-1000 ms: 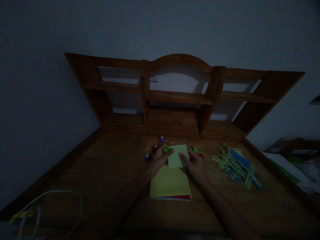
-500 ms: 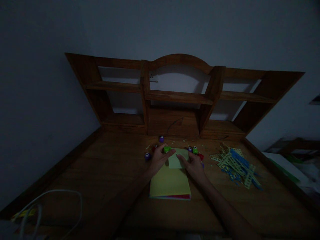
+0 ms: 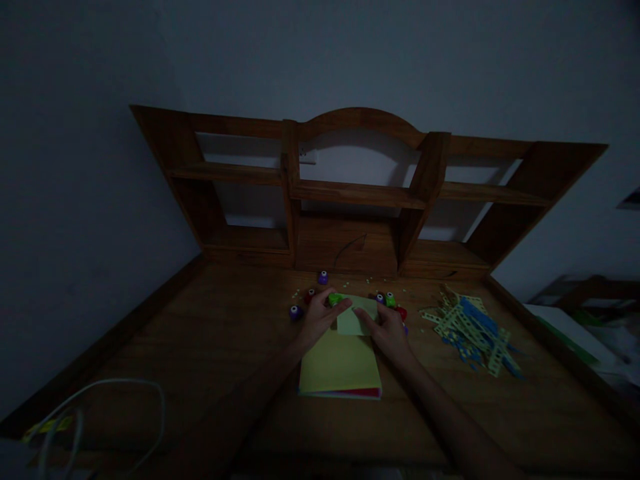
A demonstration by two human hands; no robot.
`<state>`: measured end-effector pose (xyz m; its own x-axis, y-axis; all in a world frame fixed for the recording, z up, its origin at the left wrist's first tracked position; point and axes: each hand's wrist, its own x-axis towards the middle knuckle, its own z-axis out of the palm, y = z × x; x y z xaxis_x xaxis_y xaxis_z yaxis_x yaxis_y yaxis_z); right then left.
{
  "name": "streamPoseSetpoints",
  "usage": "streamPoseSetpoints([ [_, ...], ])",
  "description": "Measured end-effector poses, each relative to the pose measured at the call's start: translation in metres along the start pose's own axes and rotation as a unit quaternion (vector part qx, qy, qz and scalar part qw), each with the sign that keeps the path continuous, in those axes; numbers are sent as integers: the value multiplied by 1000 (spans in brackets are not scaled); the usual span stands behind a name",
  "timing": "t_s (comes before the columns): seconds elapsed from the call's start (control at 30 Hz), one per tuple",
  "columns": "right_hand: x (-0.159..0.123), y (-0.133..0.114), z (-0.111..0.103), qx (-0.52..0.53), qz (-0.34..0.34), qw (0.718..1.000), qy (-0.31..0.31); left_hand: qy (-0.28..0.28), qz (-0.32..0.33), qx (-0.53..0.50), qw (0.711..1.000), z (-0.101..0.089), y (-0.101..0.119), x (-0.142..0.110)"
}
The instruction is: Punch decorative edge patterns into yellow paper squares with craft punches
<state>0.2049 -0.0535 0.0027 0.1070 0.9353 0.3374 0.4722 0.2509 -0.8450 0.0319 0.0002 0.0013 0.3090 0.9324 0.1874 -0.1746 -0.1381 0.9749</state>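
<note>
In my left hand (image 3: 319, 319) is a small bright green craft paper punch (image 3: 335, 299), its thumb resting near the punch. A small pale green sheet of paper (image 3: 353, 324) meets the punch at its upper left edge. My right hand (image 3: 389, 328) pinches this sheet from the right, thumb on top; the fingers beneath are hidden. Whether the sheet's edge sits inside the punch I cannot tell. Below both hands lies a stack of coloured paper (image 3: 341, 365), yellow on top with red showing at the front edge.
Small punches, including a purple one (image 3: 296, 312), a green one (image 3: 391, 300) and a red one (image 3: 401, 313), flank the hands. Tiny paper bits (image 3: 369, 281) dot the wooden desk. Perforated strips (image 3: 477, 333) lie right; a wooden shelf (image 3: 350, 193) stands behind. A white cable (image 3: 125, 381) curves at front left.
The sheet has dropped slightly, and my right thumb has slid left across it. More of the green punch shows. Over the last half second the hands have hardly moved.
</note>
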Motion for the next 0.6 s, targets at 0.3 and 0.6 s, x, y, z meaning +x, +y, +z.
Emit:
streamPoseSetpoints([
  [0.3,1,0,-2,9,-4,1000,-18,7,-10,3,1000,2,5,-1],
  [0.6,0,1,-1,-5,-5,1000,-12,11,-6,-8,1000,1,0,1],
])
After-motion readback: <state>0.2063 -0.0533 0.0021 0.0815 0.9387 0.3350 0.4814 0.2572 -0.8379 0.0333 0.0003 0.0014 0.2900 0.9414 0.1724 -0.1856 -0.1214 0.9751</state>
